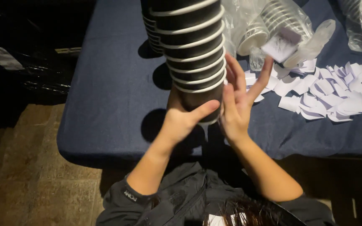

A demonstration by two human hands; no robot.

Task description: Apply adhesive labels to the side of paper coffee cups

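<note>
Two hands are meeting at the foot of a tall cup stack [191,50] — upright above the bench [114,92]. Left hand [181,121] is gripping it; right hand [237,100] — fingers spread — is touching its right side.

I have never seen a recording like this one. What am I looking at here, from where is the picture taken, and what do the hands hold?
There is no machine here, only a person working with two bare hands. The single picture comes from a camera worn on the person's head, looking down over dark hair and sleeves.

The left hand grips the bottom of a tall stack of dark paper cups with white rims. The right hand is open, its palm against the side of the stack.

Below them is a table with a dark blue cloth. On the cloth, to the right, lies a heap of small white paper slips. Behind it are clear plastic bags with more cups inside.
</note>
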